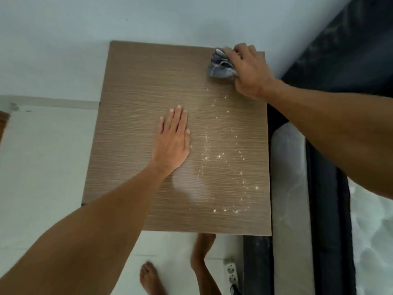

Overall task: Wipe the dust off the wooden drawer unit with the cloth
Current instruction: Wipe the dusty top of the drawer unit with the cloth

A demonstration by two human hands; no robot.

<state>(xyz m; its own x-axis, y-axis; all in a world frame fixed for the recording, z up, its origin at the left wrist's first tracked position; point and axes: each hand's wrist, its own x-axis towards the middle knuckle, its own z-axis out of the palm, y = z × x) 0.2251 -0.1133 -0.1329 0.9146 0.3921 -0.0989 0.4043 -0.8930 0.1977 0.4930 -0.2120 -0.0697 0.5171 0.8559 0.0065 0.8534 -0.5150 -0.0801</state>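
drawer unit: only its wood-grain top (pixel 138 92) shows, seen from above in the middle of the view, with its far edge against the wall (pixel 63 28).
dust: pale specks (pixel 219 156) scattered over the right half of the drawer unit's top, from just in front of the cloth to near the front edge. the left half looks clean.
cloth: grey and bunched (pixel 221 66), touching the top at the drawer unit's far right corner.
right hand: lies over the cloth (pixel 248 69), its fingers (pixel 234 56) curled down and clamped on the bundle.
left hand: flat on the middle of the drawer unit (pixel 173 141), fingers (pixel 178 118) straight and close together, holding nothing. it seems to brace.
step in hand: judged to be the start of a stroke from the far right corner.
doing it well: draw the cloth toward the front edge in overlapping strips down the right side, pressed flat so the specks gather ahead of it rather than scatter. the left hand should stay off the dusty half. gather the pile into the cloth at the edge instead of pushing it onto the floor (pixel 42 145).
hidden: the drawers and sides lie under the top, and the right fingertips are buried in the cloth.
hard to tell: whether the specks are dust or crumbs, and what the dark padded thing (pixel 327 188) right of the drawer unit is.
in front of the drawer unit: bare feet (pixel 148 277) and a power strip (pixel 231 273), cut off by the frame.
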